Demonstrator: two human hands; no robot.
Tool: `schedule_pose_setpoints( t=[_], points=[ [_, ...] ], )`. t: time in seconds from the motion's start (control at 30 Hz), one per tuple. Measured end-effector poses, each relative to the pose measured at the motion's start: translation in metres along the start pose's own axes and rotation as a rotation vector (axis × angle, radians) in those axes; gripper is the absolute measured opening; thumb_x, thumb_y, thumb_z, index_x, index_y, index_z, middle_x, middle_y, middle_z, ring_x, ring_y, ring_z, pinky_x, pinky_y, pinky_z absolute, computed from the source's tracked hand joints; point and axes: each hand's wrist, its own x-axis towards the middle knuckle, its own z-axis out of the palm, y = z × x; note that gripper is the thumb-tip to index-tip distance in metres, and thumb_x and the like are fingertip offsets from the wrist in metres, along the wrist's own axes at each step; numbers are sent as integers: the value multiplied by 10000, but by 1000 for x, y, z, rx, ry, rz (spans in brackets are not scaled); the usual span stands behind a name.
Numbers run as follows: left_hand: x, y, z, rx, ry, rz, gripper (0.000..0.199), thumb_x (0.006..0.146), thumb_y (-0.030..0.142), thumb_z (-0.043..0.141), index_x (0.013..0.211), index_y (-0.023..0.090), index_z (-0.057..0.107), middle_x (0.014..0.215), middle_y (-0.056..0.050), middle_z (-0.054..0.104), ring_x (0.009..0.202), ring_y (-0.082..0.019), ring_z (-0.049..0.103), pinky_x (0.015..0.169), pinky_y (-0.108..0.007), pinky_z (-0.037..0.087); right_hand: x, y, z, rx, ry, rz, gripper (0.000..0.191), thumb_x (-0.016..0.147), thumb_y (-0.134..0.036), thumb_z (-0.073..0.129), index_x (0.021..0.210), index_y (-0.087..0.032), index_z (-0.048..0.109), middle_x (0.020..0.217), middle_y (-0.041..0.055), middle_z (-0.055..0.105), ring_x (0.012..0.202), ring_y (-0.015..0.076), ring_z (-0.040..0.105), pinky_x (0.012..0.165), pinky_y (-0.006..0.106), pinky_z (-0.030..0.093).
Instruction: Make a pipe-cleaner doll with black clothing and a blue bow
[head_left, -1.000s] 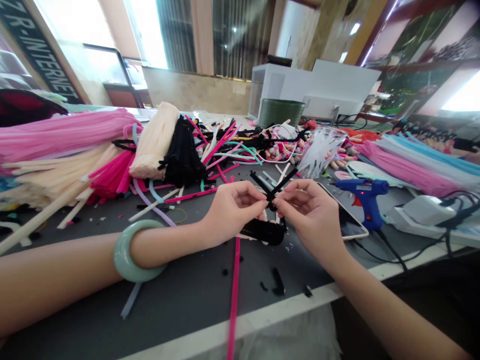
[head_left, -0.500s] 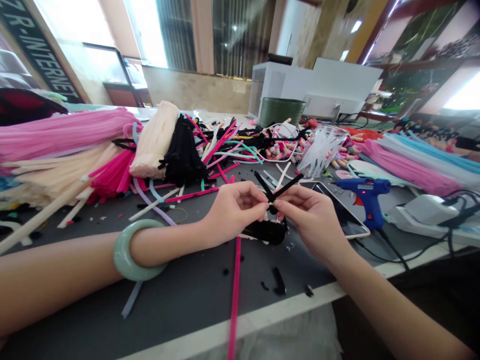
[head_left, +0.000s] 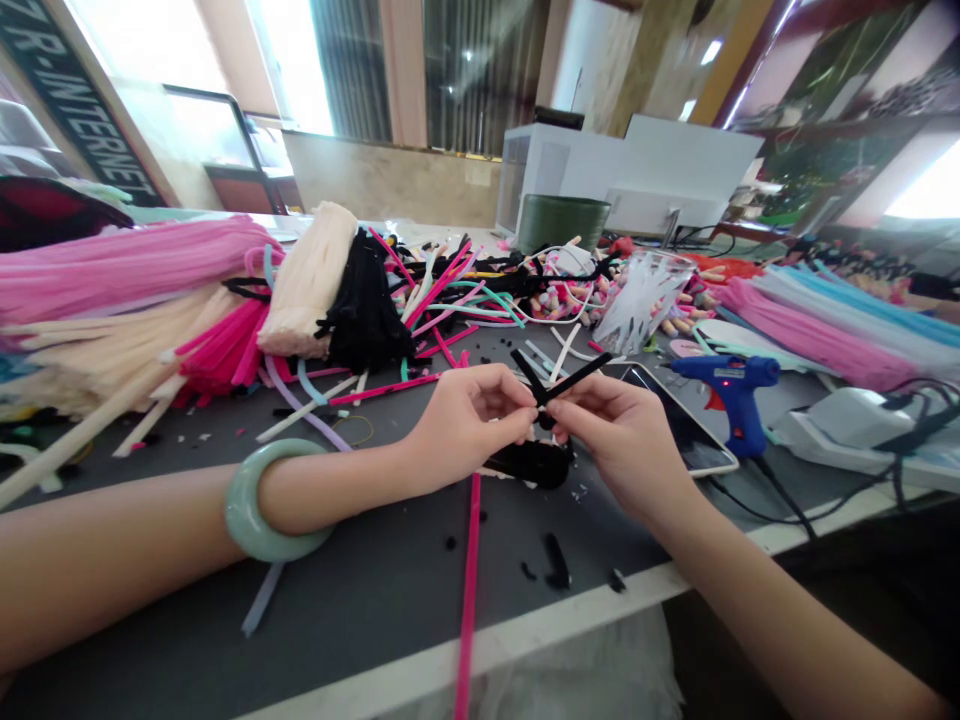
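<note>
Black pipe cleaner pieces (head_left: 574, 380) form a V that rises between my fingertips. My left hand (head_left: 476, 420) pinches the lower part of the V from the left, thumb against fingers. From the right, my right hand (head_left: 619, 425) pinches the same spot. Their fingertips nearly meet, and the joint of the black pieces is partly hidden by them. Just below the hands lies a black fuzzy piece (head_left: 532, 463) on the grey mat. A long pink pipe cleaner (head_left: 470, 590) runs from under my left hand over the table's front edge.
A blue glue gun (head_left: 739, 390) stands right of a phone (head_left: 682, 420), near a white power strip (head_left: 832, 440) with cables. Bundles of pink (head_left: 135, 265), cream (head_left: 307, 285) and black (head_left: 367, 310) pipe cleaners lie at left. A green pot (head_left: 562, 222) stands behind.
The right arm of the black V has tilted slightly lower to the right. Both hands keep their pinch in nearly the same place.
</note>
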Motion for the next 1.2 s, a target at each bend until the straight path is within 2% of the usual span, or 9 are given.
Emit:
schedule_pose_setpoints(
  t=[0.47,0.63,0.8,1.2],
  points=[
    [-1,-3,-1,34,-69,26,96,740,145,659,747,138,563,613,7,593,567,-87,582,574,-206,489,0,0,3,68,27,49,101,672,-168,679,771,-164,662,620,-38,627,482,84,564,484,202,453],
    [0,-2,-2,-27,-87,7,133,750,161,666,787,138,540,669,12,595,578,-82,597,572,-199,506,0,0,4,62,10,68,88,676,-174,669,763,-161,663,637,-31,627,491,87,557,480,206,454],
    [2,-3,0,-58,-111,-10,114,773,193,658,814,121,581,737,-5,623,540,-62,581,525,-179,500,0,0,4,38,-36,51,78,691,-159,639,760,-163,675,623,-32,634,489,84,541,470,201,443],
    [3,-4,0,-79,-108,-42,96,781,177,644,834,112,598,738,-4,637,527,-49,573,525,-168,483,-1,1,2,-21,-56,15,67,724,-126,627,764,-162,667,585,-56,621,494,62,536,475,164,433]
  ],
)
